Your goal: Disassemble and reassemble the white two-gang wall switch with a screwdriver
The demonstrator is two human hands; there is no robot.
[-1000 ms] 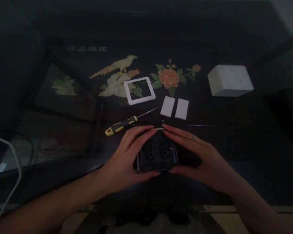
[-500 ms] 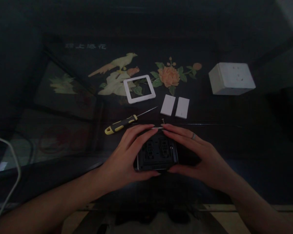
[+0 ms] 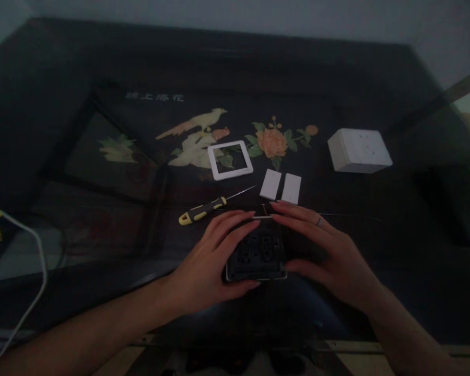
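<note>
A black wall switch base [image 3: 254, 263] with a thin pale rim lies near the table's front edge. My left hand [image 3: 203, 261] grips its left side, fingers over the far edge and thumb along the near edge. My right hand [image 3: 329, 250], wearing a ring, is spread at the base's right side. Its fingertips are at the far right corner, and its thumb is beside the right edge, off the near edge. A small screw [image 3: 264, 209] stands just beyond the base, close to the right fingertips. Another screw head [image 3: 275, 246] shows dimly inside the base.
A yellow and black screwdriver [image 3: 202, 211] lies left of the base. Beyond are a white square frame [image 3: 215, 169] and two white rocker plates [image 3: 271, 184] [image 3: 291, 188]. A white box [image 3: 360, 151] stands at right, a white cable [image 3: 43, 256] at left. The dark table [image 3: 141, 292] is glossy.
My right thumb has come off the near edge of the switch base, and the right fingers have shifted toward the screw. My left hand keeps its grip. The camera view has tilted up.
</note>
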